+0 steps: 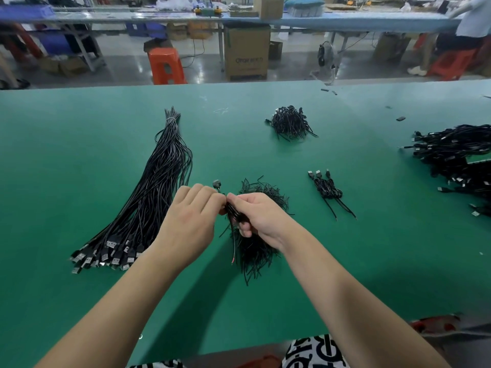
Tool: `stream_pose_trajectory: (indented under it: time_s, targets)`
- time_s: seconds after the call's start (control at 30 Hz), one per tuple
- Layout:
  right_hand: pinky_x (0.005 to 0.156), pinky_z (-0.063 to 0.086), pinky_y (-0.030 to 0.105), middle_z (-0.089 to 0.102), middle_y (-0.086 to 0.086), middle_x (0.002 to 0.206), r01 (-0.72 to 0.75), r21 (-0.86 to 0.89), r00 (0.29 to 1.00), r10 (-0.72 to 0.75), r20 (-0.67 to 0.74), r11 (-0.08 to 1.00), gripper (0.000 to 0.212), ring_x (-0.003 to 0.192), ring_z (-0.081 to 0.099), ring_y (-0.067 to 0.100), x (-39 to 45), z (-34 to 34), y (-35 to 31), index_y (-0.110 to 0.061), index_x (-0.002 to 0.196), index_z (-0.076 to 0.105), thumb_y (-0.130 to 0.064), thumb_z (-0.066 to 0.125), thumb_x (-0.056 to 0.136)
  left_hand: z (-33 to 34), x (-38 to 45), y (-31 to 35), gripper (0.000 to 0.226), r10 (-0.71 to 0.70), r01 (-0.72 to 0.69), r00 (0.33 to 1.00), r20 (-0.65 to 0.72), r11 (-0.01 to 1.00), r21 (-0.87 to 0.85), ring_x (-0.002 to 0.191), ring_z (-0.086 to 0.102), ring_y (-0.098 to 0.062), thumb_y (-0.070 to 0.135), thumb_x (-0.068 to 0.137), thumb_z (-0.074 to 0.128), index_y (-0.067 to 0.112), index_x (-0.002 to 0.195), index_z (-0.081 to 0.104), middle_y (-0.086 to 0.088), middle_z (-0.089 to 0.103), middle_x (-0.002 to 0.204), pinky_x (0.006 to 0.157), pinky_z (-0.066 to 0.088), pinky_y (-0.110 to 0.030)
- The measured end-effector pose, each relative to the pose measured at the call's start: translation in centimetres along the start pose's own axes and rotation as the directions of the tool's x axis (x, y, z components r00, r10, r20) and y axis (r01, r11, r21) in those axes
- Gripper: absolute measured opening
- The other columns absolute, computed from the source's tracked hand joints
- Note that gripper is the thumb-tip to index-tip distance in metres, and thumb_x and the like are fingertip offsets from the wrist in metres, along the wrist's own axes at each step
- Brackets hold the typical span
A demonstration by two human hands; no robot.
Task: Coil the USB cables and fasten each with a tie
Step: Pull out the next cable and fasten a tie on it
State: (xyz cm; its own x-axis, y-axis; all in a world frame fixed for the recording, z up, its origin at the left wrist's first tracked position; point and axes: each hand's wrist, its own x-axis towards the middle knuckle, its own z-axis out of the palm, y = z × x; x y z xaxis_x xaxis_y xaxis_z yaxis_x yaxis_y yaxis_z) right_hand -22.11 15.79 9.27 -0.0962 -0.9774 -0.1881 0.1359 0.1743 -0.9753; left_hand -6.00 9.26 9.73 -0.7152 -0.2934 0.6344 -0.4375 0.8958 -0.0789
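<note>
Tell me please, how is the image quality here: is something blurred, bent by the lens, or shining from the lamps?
Head view: the hands, left hand and right hand, and the coiled cable they pinch are fairly sharp; the far benches and the orange stool are soft; the green table edge bows from wide-angle distortion; lamp glare streaks the floor behind; the forearms cast soft shadows.

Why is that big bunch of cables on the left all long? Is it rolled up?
Not rolled up. The big bunch lies straight, with a tie near its far end.
</note>
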Motion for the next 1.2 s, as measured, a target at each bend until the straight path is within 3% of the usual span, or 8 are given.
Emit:
stream_pose_trajectory:
  time_s: [0.3, 0.43, 0.57, 0.67, 0.77, 0.9, 1.03, 1.2]
  targets:
    - [0.046, 0.04, 0.025, 0.053, 0.002, 0.063, 0.041, -0.185, 0.986, -0.069, -0.149, 0.982, 0.049, 0.048, 0.041, 0.014, 0.6, -0.2, 0.6, 0.004, 0.083, 0.062, -0.042, 0.057, 0.101, -0.4, 0.4, 0.0, 0.019, -0.171, 0.181, 0.982, 0.075, 0.97, -0.16, 0.079, 0.063, -0.027, 0.021, 0.093, 0.054, 0.009, 0.09, 0.068, -0.001, 0.066, 0.085, 0.071, 0.044, -0.043]
    - [0.05, 0.05, 0.027, 0.062, -0.013, 0.063, 0.087, -0.233, 0.977, -0.129, -0.172, 0.969, 0.021, 0.049, 0.051, 0.012, 0.6, -0.9, 0.9, -0.025, 0.085, 0.068, -0.029, 0.056, 0.101, -0.6, 0.7, 0.5, 0.005, -0.321, 0.339, 0.941, 0.108, 0.902, -0.269, 0.071, 0.059, -0.014, 0.01, 0.088, 0.07, 0.014, 0.087, 0.067, 0.008, 0.065, 0.081, 0.075, 0.04, -0.036]
    - [0.066, 0.049, 0.022, 0.059, -0.012, 0.116, 0.303, -0.471, 0.917, -0.388, -0.091, 0.828, 0.041, 0.066, 0.049, 0.012, 0.4, -1.5, 0.8, -0.041, 0.112, 0.067, -0.007, 0.071, 0.09, -0.5, 0.8, 0.4, 0.012, -0.552, 0.611, 0.782, 0.29, 0.586, -0.532, 0.056, 0.053, 0.0, 0.013, 0.088, 0.069, 0.022, 0.079, 0.066, 0.018, 0.061, 0.064, 0.057, 0.041, -0.016]
    - [0.07, 0.046, 0.021, 0.064, -0.021, 0.097, 0.345, -0.511, 0.892, -0.444, -0.082, 0.788, 0.015, 0.07, 0.053, 0.011, 0.4, -1.4, 0.6, -0.032, 0.097, 0.075, -0.021, 0.076, 0.088, -0.5, 0.9, 0.1, 0.014, -0.57, 0.673, 0.709, 0.416, 0.367, -0.643, 0.052, 0.046, -0.004, 0.013, 0.09, 0.069, 0.022, 0.079, 0.068, 0.014, 0.06, 0.06, 0.052, 0.04, -0.024]
    - [0.057, 0.039, 0.015, 0.055, -0.017, 0.056, 0.254, -0.449, 0.936, -0.335, -0.11, 0.856, 0.017, 0.053, 0.047, 0.003, 0.4, -1.3, 0.7, -0.033, 0.078, 0.07, -0.028, 0.07, 0.094, -0.8, 1.0, 0.4, 0.012, -0.503, 0.571, 0.812, 0.295, 0.582, -0.579, 0.061, 0.052, 0.0, 0.012, 0.09, 0.069, 0.021, 0.082, 0.067, 0.012, 0.064, 0.069, 0.059, 0.038, -0.012]
    - [0.045, 0.035, 0.027, 0.044, -0.004, 0.054, 0.107, -0.167, 0.984, -0.129, -0.125, 0.98, 0.004, 0.048, 0.036, 0.013, 0.5, -0.7, 1.1, -0.025, 0.098, 0.067, -0.023, 0.064, 0.099, -0.8, 0.8, 0.3, 0.01, -0.167, 0.179, 0.984, 0.069, 0.949, -0.26, 0.076, 0.054, -0.015, 0.013, 0.091, 0.058, 0.01, 0.088, 0.067, 0.001, 0.065, 0.083, 0.074, 0.04, -0.034]
    - [0.039, 0.034, 0.023, 0.056, 0.004, 0.059, 0.07, -0.068, 0.992, -0.076, -0.102, 0.995, 0.004, 0.045, 0.044, 0.013, 0.4, -0.9, 0.8, -0.02, 0.099, 0.06, -0.023, 0.064, 0.098, -0.4, 0.3, 0.2, 0.018, -0.01, 0.02, 0.997, 0.074, 0.991, -0.132, 0.076, 0.061, -0.028, 0.013, 0.095, 0.053, 0.006, 0.09, 0.068, -0.004, 0.065, 0.084, 0.072, 0.044, -0.042]
    - [0.064, 0.056, 0.029, 0.072, 0.008, 0.081, 0.124, 0.101, 0.99, -0.13, 0.052, 0.987, 0.022, 0.064, 0.06, 0.016, -0.1, -1.1, 0.5, -0.011, 0.108, 0.07, 0.0, 0.053, 0.101, -0.6, 0.2, 0.5, 0.01, -0.398, 0.429, 0.903, 0.164, 0.799, -0.421, 0.076, 0.055, -0.007, 0.009, 0.091, 0.068, 0.018, 0.088, 0.066, 0.009, 0.065, 0.081, 0.072, 0.043, -0.023]
